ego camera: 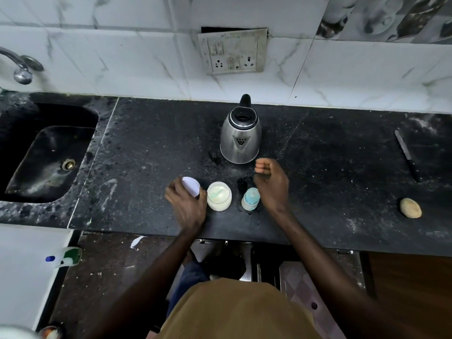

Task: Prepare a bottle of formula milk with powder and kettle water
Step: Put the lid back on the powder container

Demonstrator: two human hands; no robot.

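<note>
1. A knife lies on the dark counter, well right of the hands.
2. A pale rounded lump, possibly a potato, sits far right.
3. A black sink and tap lie far left.
4. A socket panel hangs on the tiled wall beyond the hands.
</note>
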